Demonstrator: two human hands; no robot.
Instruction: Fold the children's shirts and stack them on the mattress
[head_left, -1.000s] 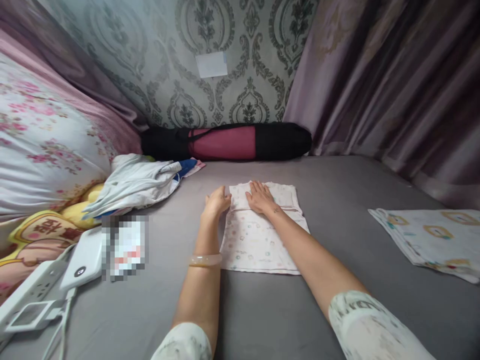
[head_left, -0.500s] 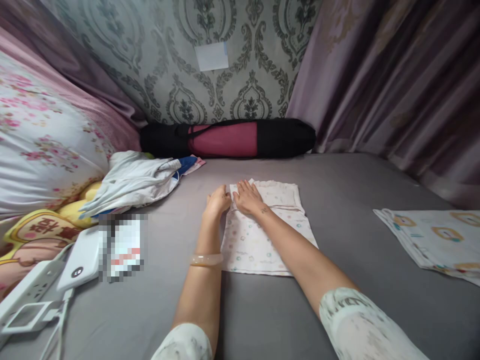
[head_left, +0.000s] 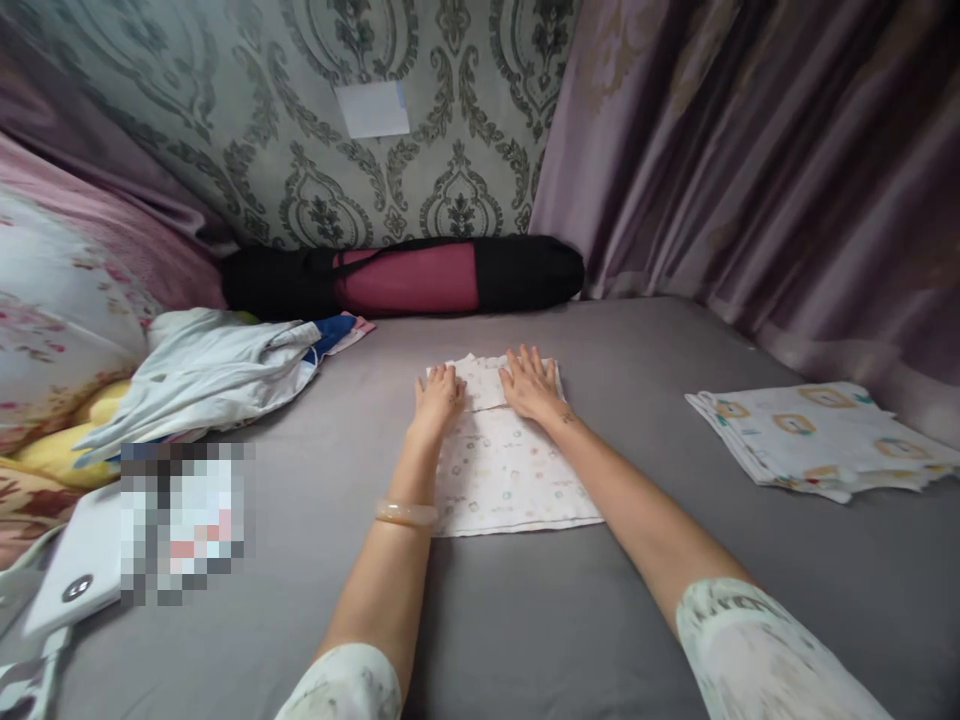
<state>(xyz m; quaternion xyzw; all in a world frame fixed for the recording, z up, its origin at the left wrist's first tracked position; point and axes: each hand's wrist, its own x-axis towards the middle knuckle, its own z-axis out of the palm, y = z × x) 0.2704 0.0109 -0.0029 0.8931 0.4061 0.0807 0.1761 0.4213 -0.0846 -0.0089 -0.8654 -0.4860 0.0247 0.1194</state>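
A white cloth with small pastel prints lies on the grey sheet in front of me, its far part folded over toward me as a flap. My left hand rests on the flap's left corner, fingers stretched out. On the right half of the flap my right hand lies flat with its fingers spread. Both palms face down and neither grips the fabric. Whether the cloth is a garment I cannot tell.
Folded white cloth with orange patterns lies at right. To the left are crumpled pale clothes, a white power bank with a cable and a blurred item. A black and red long bag lies along the wall.
My right hand has slid right across the flap, away from my left hand. The left hand has opened from a curled pose and now lies flatter. The view has turned slightly right.
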